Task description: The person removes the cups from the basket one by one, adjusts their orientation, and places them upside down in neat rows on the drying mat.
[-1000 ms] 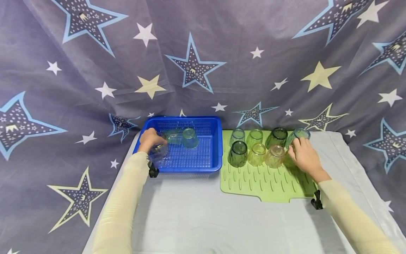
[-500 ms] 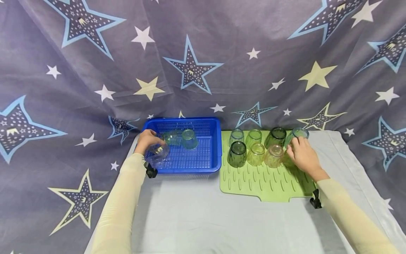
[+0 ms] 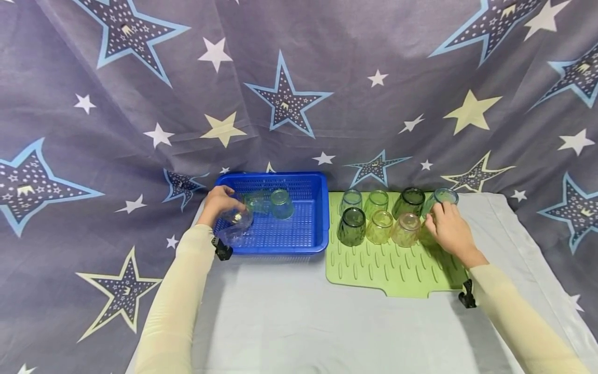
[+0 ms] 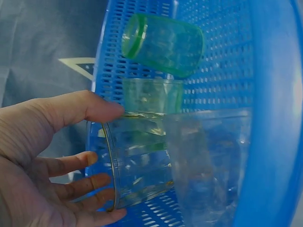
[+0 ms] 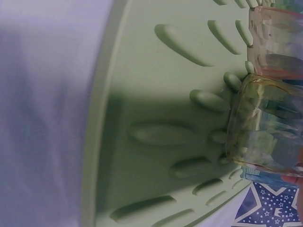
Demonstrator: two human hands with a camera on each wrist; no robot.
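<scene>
My left hand [image 3: 223, 201] grips a clear glass [image 3: 236, 221] at the left end of the blue basket [image 3: 322, 208]. In the left wrist view the thumb [image 4: 94, 106] lies on top of that clear glass [image 4: 142, 161] and the fingers curl beneath it. My right hand [image 3: 448, 226] is curled over a yellowish glass [image 3: 425, 235] at the right end of the front row on the green mat [image 3: 388, 270]; the hand hides most of it. The right wrist view shows this yellowish glass [image 5: 265, 123] standing mouth-down on the green mat [image 5: 156, 94].
Two more greenish glasses [image 3: 282, 203] [image 3: 256, 201] lie in the basket. Several upturned glasses stand in two rows on the mat, among them a dark green one [image 3: 351, 227] and a pinkish one [image 3: 405, 229]. A pale sheet [image 3: 289, 311] covers the table; a star-printed cloth [image 3: 299, 93] hangs behind.
My left hand has shifted slightly up and to the right with the clear glass. The right hand has stayed on the yellowish glass.
</scene>
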